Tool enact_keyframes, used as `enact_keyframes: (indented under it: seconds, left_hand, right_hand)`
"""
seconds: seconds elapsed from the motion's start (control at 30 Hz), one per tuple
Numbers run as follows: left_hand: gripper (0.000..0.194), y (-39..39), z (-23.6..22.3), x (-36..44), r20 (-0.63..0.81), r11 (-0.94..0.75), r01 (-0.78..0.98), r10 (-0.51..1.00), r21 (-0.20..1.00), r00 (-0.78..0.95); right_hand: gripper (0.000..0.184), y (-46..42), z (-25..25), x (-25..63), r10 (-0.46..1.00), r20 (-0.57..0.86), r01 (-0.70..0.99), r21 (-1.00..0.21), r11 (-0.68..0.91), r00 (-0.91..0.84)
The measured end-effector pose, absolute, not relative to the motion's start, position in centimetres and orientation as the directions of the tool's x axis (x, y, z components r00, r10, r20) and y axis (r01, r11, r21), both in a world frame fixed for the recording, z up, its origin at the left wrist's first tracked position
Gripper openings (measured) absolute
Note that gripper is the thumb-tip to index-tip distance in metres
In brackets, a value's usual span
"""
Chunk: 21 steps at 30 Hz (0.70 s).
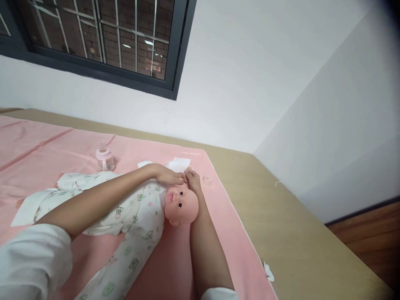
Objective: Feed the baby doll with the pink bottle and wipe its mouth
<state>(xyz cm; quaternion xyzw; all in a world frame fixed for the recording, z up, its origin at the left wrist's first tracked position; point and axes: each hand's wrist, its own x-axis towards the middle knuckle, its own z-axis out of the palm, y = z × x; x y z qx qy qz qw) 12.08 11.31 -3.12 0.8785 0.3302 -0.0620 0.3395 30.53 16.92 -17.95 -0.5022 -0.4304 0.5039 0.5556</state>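
Observation:
A bald baby doll [184, 204] lies on its back on a pink sheet [175, 266], dressed in a white printed outfit [134, 216]. My left hand [168, 174] reaches across the doll's chest, its fingertips meeting my other hand's beside the far side of the head. My right hand [193, 180] comes round the top of the head with fingers bent in. Both sets of fingertips are pressed together near the doll's far ear; whatever sits between them is too small and hidden to name. Just beyond them lies a white wipe or tissue [179, 162].
A pink-lidded baby bottle [105, 159] stands past the doll's legs. Near my right hand rests a small clear round cap [206, 181]. A crumpled white scrap [268, 271] lies at the sheet's right edge, on the tan surface [265, 216]. White walls and a barred window [103, 33] rise behind.

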Motion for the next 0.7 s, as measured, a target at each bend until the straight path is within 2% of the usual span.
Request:
enact_keyframes:
  seconds: [0.17, 0.4, 0.6, 0.7]
  left_hand:
    - [0.07, 7.1, -1.9, 8.1, -0.172, -0.582, 0.639, 0.656, 0.503, 0.734]
    - [0.075, 4.4, -1.9, 4.5, -0.041, -0.522, 0.625, 0.748, 0.58, 0.662]
    - [0.079, 4.1, -1.6, 3.3, 0.063, -0.528, 0.614, 0.786, 0.587, 0.616]
    - [0.082, 4.4, -1.9, 3.1, 0.114, -0.545, 0.595, 0.787, 0.591, 0.606]
  right_hand:
    - [0.031, 16.7, -17.8, 30.2, 0.995, 0.033, -0.068, -0.997, 0.04, 0.095]
    - [0.034, 16.0, -15.8, 31.3, 0.997, 0.071, -0.077, -0.994, 0.074, 0.035]
    - [0.025, 14.9, -11.9, 32.3, 0.986, 0.154, -0.242, -0.961, 0.135, -0.062]
    - [0.025, 13.5, -9.3, 31.7, 0.975, 0.181, -0.248, -0.958, 0.146, -0.126]
